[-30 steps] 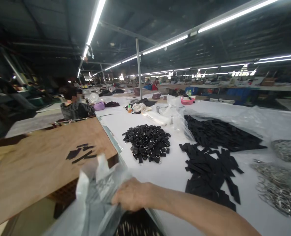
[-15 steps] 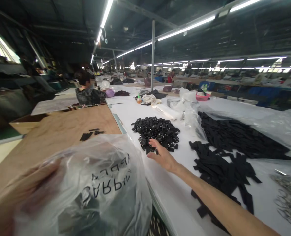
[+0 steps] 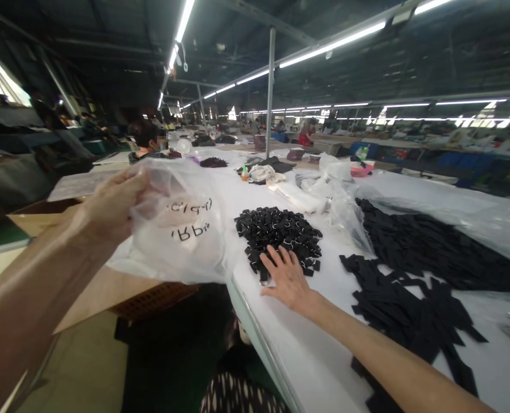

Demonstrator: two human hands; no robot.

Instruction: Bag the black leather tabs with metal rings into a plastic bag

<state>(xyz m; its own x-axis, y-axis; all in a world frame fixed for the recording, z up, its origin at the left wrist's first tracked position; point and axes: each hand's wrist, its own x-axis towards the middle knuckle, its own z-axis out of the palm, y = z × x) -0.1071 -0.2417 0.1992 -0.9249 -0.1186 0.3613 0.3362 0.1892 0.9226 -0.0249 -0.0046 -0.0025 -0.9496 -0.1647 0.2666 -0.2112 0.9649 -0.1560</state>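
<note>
My left hand (image 3: 115, 203) is closed on the top of a clear plastic bag (image 3: 181, 229) with black lettering, held up beside the white table (image 3: 306, 338). My right hand (image 3: 285, 276) lies flat and open on the table, fingertips touching the near edge of a pile of small black strap pieces with metal rings (image 3: 280, 232). To the right of that pile lies a heap of flat black strips (image 3: 409, 298).
A bigger heap of black strips (image 3: 431, 241) lies on clear plastic sheeting at the right. A brown board (image 3: 108, 287) sits left of the table. A person in a striped top (image 3: 145, 143) sits farther back. Crumpled bags and cloth (image 3: 323, 183) lie mid-table.
My left hand has raised the plastic bag up and away from the camera. My right hand has dropped flat onto the table at the ringed pile's edge.
</note>
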